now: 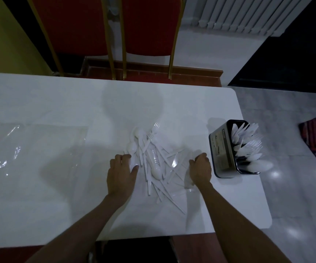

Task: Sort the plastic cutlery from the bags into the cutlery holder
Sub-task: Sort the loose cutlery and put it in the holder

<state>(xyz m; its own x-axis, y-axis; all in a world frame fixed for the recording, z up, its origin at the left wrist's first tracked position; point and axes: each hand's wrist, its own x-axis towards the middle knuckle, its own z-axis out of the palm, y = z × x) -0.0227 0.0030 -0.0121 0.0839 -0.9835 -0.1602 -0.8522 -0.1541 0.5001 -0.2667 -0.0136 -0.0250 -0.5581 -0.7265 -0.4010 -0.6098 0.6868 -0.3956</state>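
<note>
**Midway through sorting: both hands at the loose pile**

Fingers of the left hand [122, 169] are curled at the near-left edge of the cutlery pile [151, 154], the thumb laid out straight against a white piece; whether anything is actually held cannot be told. Fingers of the right hand [201, 168] are also curled, at the pile's right edge, over the thin film of a clear bag [188, 182] that seems to lie partly beneath the cutlery; the back of the hand hides the grip.

The pile lies between the hands: spoons, forks and knives, all white, crossed over one another. The step in hand is judged to be picking out pieces of one kind. It is best done by taking pieces from the top, such as the large spoon [156, 170], and lifting by the handle so that crossed neighbours are not dragged along. Freeing the film first would keep it from snagging.

The cutlery holder [221, 150] stands upright just beside the right hand, near the right edge of the table [58, 99], already well filled; its compartments cannot be made out. Protruding handles may obstruct insertion, and a push could shift the holder towards the edge.

An empty flat bag [35, 145] lies well apart at the left. Red chairs [147, 25] stand beyond the far edge.
</note>
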